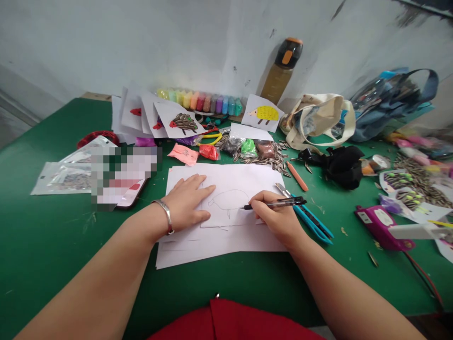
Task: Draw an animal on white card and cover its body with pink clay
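Note:
White paper sheets (212,248) lie stacked on the green table, the top one bearing a thin outline drawing (230,199) of a rounded animal body with a leg. My left hand (189,202) rests flat on the paper left of the drawing, fingers spread, a silver bracelet on its wrist. In my right hand (276,217) is a black pen (283,202), its tip close to the paper beside the drawn leg; whether it touches is unclear. Blue-handled tools (313,222) lie just right of my right hand, partly under the pen.
Behind the paper are clay packets (208,152), sunflower seeds (279,158), picture cards (264,113) and a bottle (281,71). An orange stick (297,176), black pouch (343,167) and purple device (380,227) lie right. Plastic packets (63,178) lie left on the green table (53,245).

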Motion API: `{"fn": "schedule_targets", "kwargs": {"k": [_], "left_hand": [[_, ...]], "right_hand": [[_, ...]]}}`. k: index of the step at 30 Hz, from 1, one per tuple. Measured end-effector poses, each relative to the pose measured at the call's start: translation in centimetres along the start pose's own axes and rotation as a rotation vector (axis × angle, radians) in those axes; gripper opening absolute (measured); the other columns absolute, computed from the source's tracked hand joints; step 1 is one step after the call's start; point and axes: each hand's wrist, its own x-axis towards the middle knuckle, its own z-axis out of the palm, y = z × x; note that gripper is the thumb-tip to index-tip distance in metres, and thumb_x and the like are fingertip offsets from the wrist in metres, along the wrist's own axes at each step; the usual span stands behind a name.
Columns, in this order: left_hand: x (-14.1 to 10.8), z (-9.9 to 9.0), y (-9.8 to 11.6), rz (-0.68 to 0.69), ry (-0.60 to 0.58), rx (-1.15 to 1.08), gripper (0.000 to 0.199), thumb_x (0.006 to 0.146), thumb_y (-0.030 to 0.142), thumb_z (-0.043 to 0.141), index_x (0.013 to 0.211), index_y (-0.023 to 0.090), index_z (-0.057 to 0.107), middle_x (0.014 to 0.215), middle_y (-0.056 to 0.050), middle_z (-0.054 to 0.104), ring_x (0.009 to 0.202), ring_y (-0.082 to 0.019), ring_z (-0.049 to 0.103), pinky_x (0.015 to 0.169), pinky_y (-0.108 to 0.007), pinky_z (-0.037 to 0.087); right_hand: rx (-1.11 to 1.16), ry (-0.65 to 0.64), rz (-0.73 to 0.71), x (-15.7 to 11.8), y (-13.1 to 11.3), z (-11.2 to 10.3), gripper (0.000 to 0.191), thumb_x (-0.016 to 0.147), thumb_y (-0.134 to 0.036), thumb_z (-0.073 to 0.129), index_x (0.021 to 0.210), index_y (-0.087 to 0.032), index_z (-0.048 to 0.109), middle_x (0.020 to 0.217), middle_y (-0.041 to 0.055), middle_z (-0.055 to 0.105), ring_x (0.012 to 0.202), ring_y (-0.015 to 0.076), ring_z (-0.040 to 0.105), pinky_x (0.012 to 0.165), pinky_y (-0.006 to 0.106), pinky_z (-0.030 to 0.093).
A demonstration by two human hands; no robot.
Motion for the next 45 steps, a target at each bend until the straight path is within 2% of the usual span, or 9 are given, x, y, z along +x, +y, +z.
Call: {"fn": "schedule_targets", "kwargs": {"k": [22, 25, 31, 37, 45], "left_hand": [[0.13, 0.24, -0.20, 0.007, 0.017, -0.020, 0.071, 0.078, 0.041, 0.060, 0.143, 0.019, 0.042, 0.156, -0.015, 0.022, 0.143, -0.035, 0.017, 0.115, -0.051, 0.015], [0.06, 0.25, -0.23, 0.004, 0.003, -0.006, 0.071, 0.080, 0.042, 0.058, 0.144, 0.020, 0.040, 0.156, -0.016, 0.021, 0.144, -0.034, 0.015, 0.115, -0.051, 0.015], [0.09, 0.30, -0.23, 0.004, -0.005, 0.003, 0.071, 0.081, 0.043, 0.058, 0.145, 0.021, 0.038, 0.157, -0.015, 0.019, 0.144, -0.033, 0.014, 0.115, -0.051, 0.013], [0.09, 0.29, -0.27, 0.019, 0.019, -0.012, 0.069, 0.080, 0.042, 0.058, 0.143, 0.020, 0.041, 0.156, -0.015, 0.022, 0.143, -0.036, 0.017, 0.114, -0.053, 0.016], [-0.01, 0.27, -0.25, 0.018, 0.022, 0.000, 0.070, 0.079, 0.042, 0.059, 0.143, 0.021, 0.041, 0.156, -0.015, 0.023, 0.143, -0.033, 0.017, 0.114, -0.051, 0.017]], "right_hand": [[-0.040, -0.079, 0.008, 0.00, -0.61, -0.31, 0.014, 0.069, -0.017, 0.049, 0.059, -0.019, 0.058, 0.053, -0.0044, 0.051, 0.053, 0.0106, 0.046, 0.050, 0.023, 0.035], [-0.036, -0.048, 0.007, 0.11, -0.50, -0.22, 0.014, 0.071, -0.018, 0.049, 0.059, -0.019, 0.059, 0.053, -0.0043, 0.051, 0.052, 0.0108, 0.046, 0.049, 0.023, 0.035], [-0.033, 0.093, -0.018, 0.41, -0.10, -0.14, 0.015, 0.076, -0.022, 0.052, 0.066, -0.019, 0.061, 0.055, -0.0040, 0.053, 0.051, 0.0106, 0.047, 0.049, 0.023, 0.036], [-0.034, 0.038, -0.018, 0.30, -0.33, -0.30, 0.015, 0.075, -0.021, 0.051, 0.062, -0.019, 0.059, 0.053, -0.0039, 0.053, 0.050, 0.0108, 0.047, 0.047, 0.023, 0.035], [-0.061, 0.028, -0.014, 0.28, -0.43, -0.14, 0.015, 0.075, -0.023, 0.051, 0.064, -0.019, 0.060, 0.053, -0.0036, 0.053, 0.052, 0.0121, 0.049, 0.049, 0.024, 0.037]]}}
